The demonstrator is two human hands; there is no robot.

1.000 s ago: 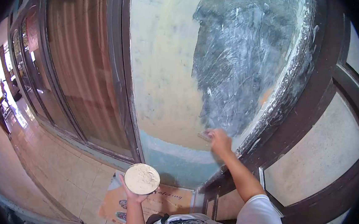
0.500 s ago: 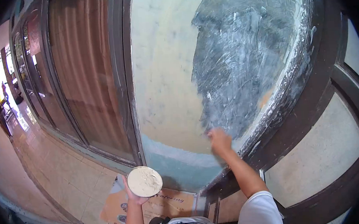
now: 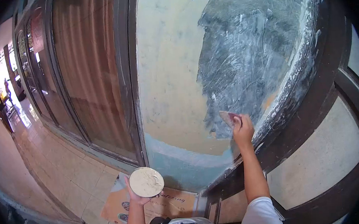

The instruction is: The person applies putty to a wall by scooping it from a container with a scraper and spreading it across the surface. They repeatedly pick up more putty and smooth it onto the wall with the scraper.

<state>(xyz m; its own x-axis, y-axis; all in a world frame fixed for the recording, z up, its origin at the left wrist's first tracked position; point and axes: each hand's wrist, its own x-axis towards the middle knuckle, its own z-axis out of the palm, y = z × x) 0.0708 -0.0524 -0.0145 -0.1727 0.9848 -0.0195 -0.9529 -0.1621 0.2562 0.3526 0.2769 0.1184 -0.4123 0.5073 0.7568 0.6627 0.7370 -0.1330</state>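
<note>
My right hand (image 3: 243, 130) is closed around a putty knife (image 3: 229, 118), its blade angled up and left against the lower part of the wall's grey patch (image 3: 243, 65). Cream filler (image 3: 171, 91) coats the wall to the left of that patch, and a light blue-green band (image 3: 183, 162) runs below. My left hand (image 3: 138, 196) supports a round tub of cream putty (image 3: 146, 182) from underneath, low in front of the wall. The putty's surface is uneven, with a scooped hollow on its right side.
A dark wooden frame (image 3: 128, 74) and curtained window (image 3: 87, 68) stand left of the wall. On the right is a brown door with pale panels (image 3: 318, 156). A printed banner (image 3: 174, 203) lies on the tiled floor (image 3: 66, 167) below the tub.
My right hand has moved right and slightly up along the wall, and the putty knife's blade now shows clearly. The left hand still holds the tub in nearly the same spot.
</note>
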